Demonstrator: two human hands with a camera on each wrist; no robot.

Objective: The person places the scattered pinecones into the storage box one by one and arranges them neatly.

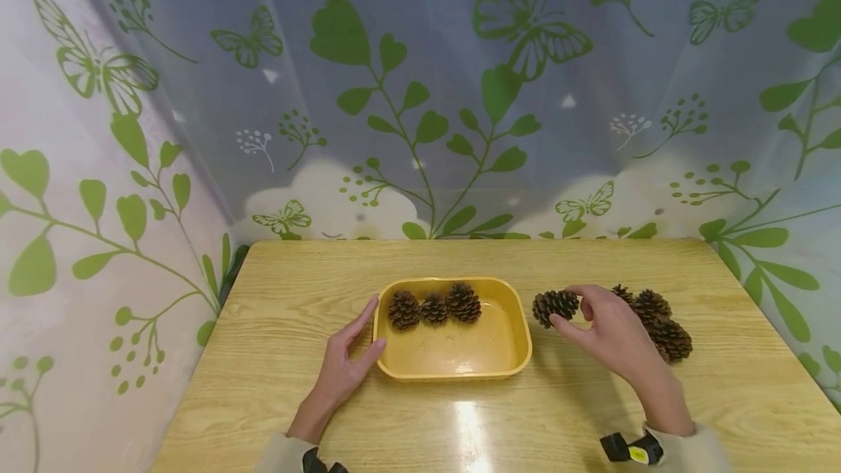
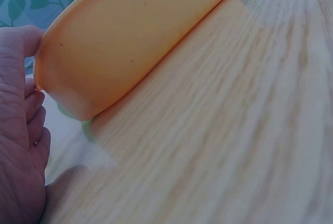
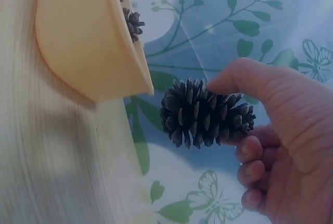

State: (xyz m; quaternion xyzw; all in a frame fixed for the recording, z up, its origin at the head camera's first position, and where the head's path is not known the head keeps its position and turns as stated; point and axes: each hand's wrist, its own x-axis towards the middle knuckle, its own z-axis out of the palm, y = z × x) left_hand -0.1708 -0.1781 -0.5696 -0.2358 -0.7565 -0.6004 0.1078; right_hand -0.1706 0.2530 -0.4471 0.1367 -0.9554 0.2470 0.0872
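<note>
Pinecone [image 1: 554, 308] pinched by right fingers [image 1: 587, 292] | yellow tray [image 1: 486, 347] holds three pinecones [image 1: 434, 309] | left fingers [image 1: 360, 321], extended, touch tray's rim

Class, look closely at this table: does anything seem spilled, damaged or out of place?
Nothing stands out. The yellow tray sits upright on the table, three pine cones line its far side, the right hand holds another cone, and more cones lie grouped beyond. No spill or breakage shows.
</note>
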